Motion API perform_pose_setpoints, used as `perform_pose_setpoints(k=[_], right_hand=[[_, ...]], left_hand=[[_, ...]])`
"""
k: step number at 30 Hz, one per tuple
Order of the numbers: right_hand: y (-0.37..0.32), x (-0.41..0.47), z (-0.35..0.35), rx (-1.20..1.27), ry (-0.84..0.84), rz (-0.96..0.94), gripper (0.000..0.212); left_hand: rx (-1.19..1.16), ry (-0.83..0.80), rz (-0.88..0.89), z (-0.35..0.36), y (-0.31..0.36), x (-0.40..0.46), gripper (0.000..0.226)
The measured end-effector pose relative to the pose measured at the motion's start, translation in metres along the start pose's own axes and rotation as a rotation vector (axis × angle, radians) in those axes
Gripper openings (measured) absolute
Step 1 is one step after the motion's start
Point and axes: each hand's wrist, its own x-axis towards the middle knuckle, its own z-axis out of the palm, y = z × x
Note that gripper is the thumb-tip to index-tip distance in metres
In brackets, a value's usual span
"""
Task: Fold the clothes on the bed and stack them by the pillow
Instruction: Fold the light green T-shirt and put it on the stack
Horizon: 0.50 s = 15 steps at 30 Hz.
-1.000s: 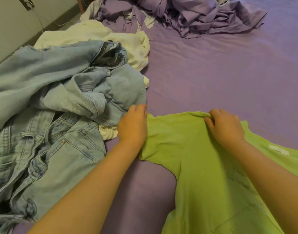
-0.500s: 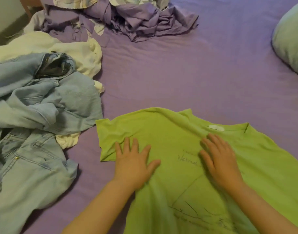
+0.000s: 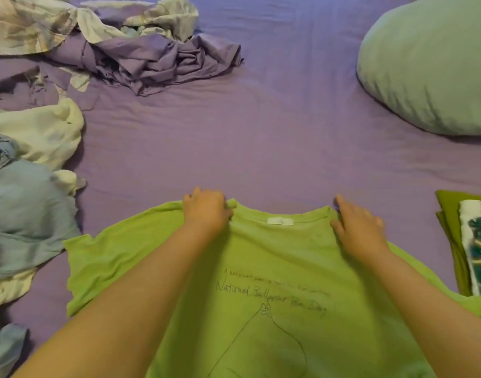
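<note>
**A:** So your green t-shirt point(image 3: 275, 257) lies flat on the purple bed point(image 3: 275, 137), print side up, collar pointing away from you. Your left hand point(image 3: 206, 211) sits on the shoulder seam left of the collar with the fingers curled over the top edge, looks like it's pinching the cloth. Your right hand point(image 3: 359, 230) is on the other shoulder, fingers fairly straight and a bit spread, pressing rather than gripping.

**B:** Yep. I'd square the shoulders first: tug both sides evenly so the collar sits centred, then flatten the left sleeve point(image 3: 97, 257), which is a bit rumpled, before folding it in.

**A:** Where does it go after?

**B:** The pillow point(image 3: 430, 66) is far right, well apart from the shirt. There's already a folded stack point(image 3: 468, 246) at the right edge. The jeans point(image 3: 24, 214) and the crumpled purple pile point(image 3: 157, 61) on the left are untouched.
</note>
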Motion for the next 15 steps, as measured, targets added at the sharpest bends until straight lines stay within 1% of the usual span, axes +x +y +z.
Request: perform_pose_setpoints(k=[2, 4, 5, 7, 8, 10, 13, 14, 15], right_hand=[[0.000, 0.006, -0.006, 0.040, -0.030, 0.005, 0.038], [0.003, 0.011, -0.012, 0.139, 0.044, -0.012, 0.021], [0.005, 0.014, -0.015, 0.222, 0.090, -0.002, 0.017], [0.007, 0.018, -0.021, 0.387, 0.142, 0.066, 0.014], [0.007, 0.019, -0.022, 0.410, 0.155, 0.101, 0.014], [0.006, 0.022, -0.019, 0.340, 0.186, 0.139, 0.014], [0.001, 0.023, -0.011, 0.282, 0.290, 0.167, 0.011], [-0.001, 0.021, -0.007, 0.248, 0.318, 0.171, 0.014], [-0.002, 0.016, -0.002, 0.194, 0.335, 0.158, 0.025]], left_hand=[[-0.021, -0.049, 0.001, -0.007, -0.001, 0.007, 0.030], [-0.003, -0.006, 0.047, -0.016, -0.001, 0.016, 0.030], [-0.045, 0.042, 0.047, -0.020, 0.000, 0.021, 0.028], [-0.215, 0.104, -0.004, -0.024, 0.007, 0.030, 0.023], [-0.283, 0.126, -0.025, -0.024, 0.012, 0.034, 0.022], [-0.357, 0.160, -0.056, -0.018, 0.023, 0.037, 0.019], [-0.437, 0.249, -0.074, 0.000, 0.033, 0.028, 0.016], [-0.468, 0.273, -0.051, 0.006, 0.035, 0.021, 0.019], [-0.499, 0.280, -0.007, 0.014, 0.036, 0.011, 0.026]])
